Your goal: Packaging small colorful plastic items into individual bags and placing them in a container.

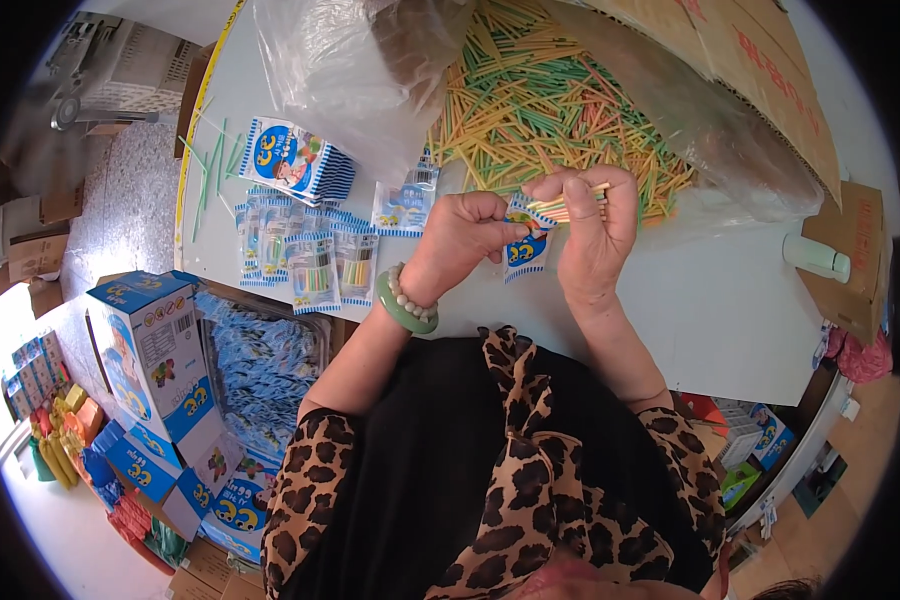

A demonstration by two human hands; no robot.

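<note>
Just in front of the pile, my left hand (460, 240) pinches a small blue-and-white packet (526, 256) by its side. Several thin pale sticks (550, 208) are gripped in my right hand (598, 232), and their left ends are at the packet's upper opening. How far they reach inside is hidden. Behind both hands lies a large heap of yellow, green and pink sticks (560, 90). A stack of flat blue packets (295, 160) is at the left, with a loose packet (407, 207) beside my left hand. Filled packets (315, 272) with coloured sticks showing lie nearer to me.
Clear plastic sheeting (355, 80) and a cardboard flap (760, 60) surround the heap on the white table (700, 320). A pale green bottle (816, 257) lies at the right. Lower left are a printed box (150, 350) and a bin full of blue packets (255, 350).
</note>
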